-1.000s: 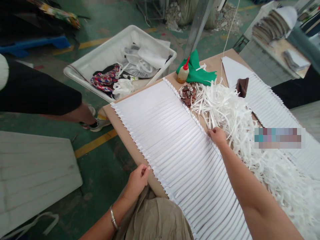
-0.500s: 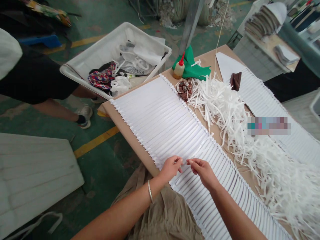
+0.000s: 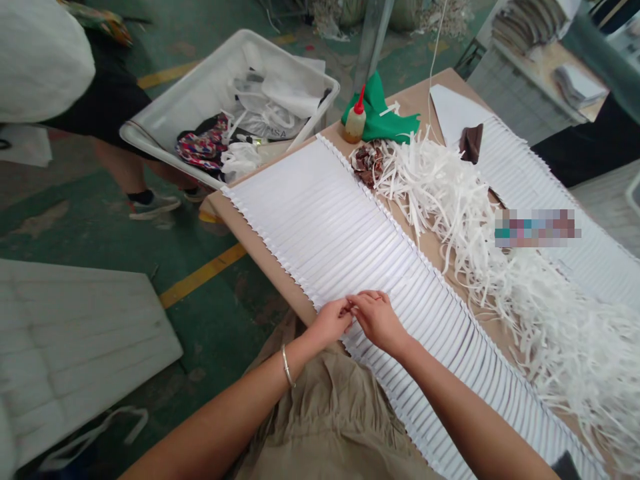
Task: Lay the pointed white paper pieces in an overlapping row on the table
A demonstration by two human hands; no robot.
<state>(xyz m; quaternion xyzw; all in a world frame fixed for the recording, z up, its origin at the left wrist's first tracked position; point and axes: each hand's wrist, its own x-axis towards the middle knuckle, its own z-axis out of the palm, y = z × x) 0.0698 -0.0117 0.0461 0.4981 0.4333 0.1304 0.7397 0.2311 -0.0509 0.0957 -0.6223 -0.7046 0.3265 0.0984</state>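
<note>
A thin silver-coloured bracelet (image 3: 287, 367) circles the left wrist (image 3: 295, 357), a narrow, shiny rounded band. Above and below the bracelet, the left forearm (image 3: 220, 423) is bare, as is the right forearm (image 3: 465, 400), well to the bracelet's right. Just right of the bracelet spreads loose khaki clothing (image 3: 333, 417), plain and matt, falling in soft, uneven creases.
</note>
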